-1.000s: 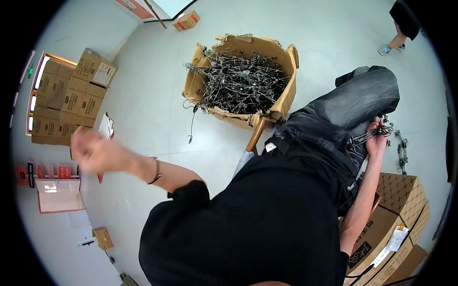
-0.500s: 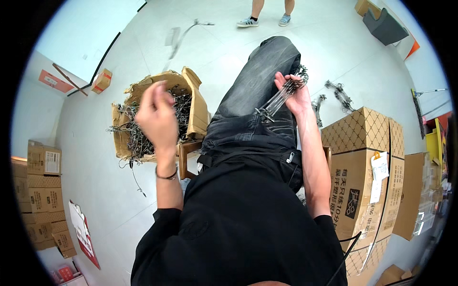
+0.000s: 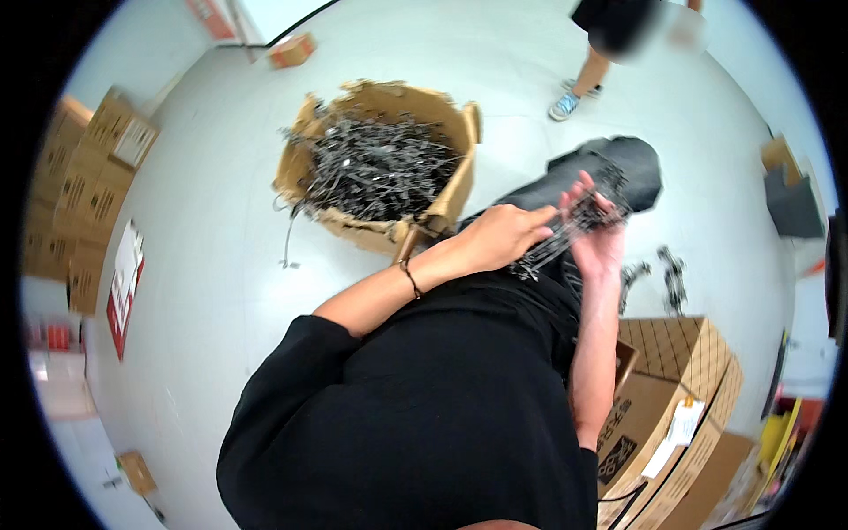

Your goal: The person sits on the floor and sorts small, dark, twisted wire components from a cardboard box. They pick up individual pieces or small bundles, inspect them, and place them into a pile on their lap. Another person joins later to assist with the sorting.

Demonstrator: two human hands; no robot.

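Observation:
Over my lap, my right hand [image 3: 601,252] holds a bundle of thin metal wire pieces [image 3: 564,237] with dark, knotted ends, its fingers curled round them. My left hand [image 3: 505,237] has come across from the left and is at the bundle's near side. Its fingers are bent together at the wires; motion blur hides whether a single piece is between them. To the left, a torn open cardboard box [image 3: 461,181] holds a tangled heap of similar dark wire pieces [image 3: 380,163], some poking over the rim.
Two more wire bundles [image 3: 673,281] lie on the floor to the right, beyond a large patterned carton [image 3: 658,349]. Another person's leg [image 3: 590,75] stands at the far right. Stacked cartons [image 3: 97,177] line the left wall, near a red and white board [image 3: 125,287].
My left hand has moved from above the open box to the bundle in my right hand. The view has turned left. A blurred wire piece beyond the box is no longer seen.

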